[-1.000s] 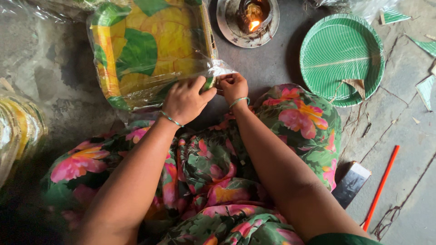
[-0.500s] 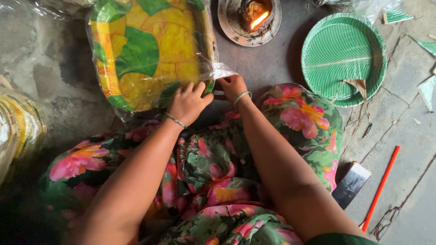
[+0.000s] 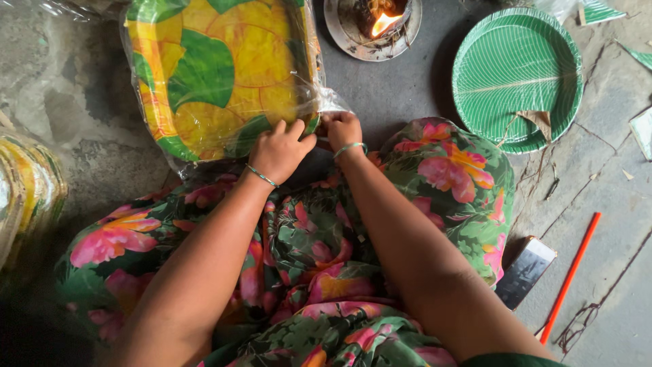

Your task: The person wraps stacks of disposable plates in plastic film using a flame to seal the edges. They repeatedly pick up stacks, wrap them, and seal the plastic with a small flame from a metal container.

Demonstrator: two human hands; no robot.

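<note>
A person sits on the floor (image 3: pixel 407 88) in a dress (image 3: pixel 312 258) with big pink flowers on green. Both hands are at the near edge of a pack of plates (image 3: pixel 217 75). The pack is a stack of yellow and green paper plates inside a clear plastic bag (image 3: pixel 333 102). It lies on the floor just past the person's knees, at the top left. The left hand (image 3: pixel 278 151) rests on the near edge of the pack, with the fingers curled over the rim and pressed down on it. The right hand (image 3: pixel 341 129) is just beside the left one. Its fingers are pinched together on the loose end of the plastic bag, where the bag bunches up at the corner of the pack. Each wrist has a thin green bangle (image 3: pixel 261 175) on it. A small flame (image 3: pixel 382 24) burns in a metal dish (image 3: pixel 370 34) at the top, near the pack but not touching it. To the right lies a green plate (image 3: pixel 516 68) with leaf lines on it, and a torn brown scrap (image 3: pixel 536 122) sits on its near rim. By the person's right knee there is a dark flat phone (image 3: pixel 526 272). A thin orange stick (image 3: pixel 569 275) lies next to it. At the far left edge is another shiny pack (image 3: pixel 27 190), too blurry to tell more.
</note>
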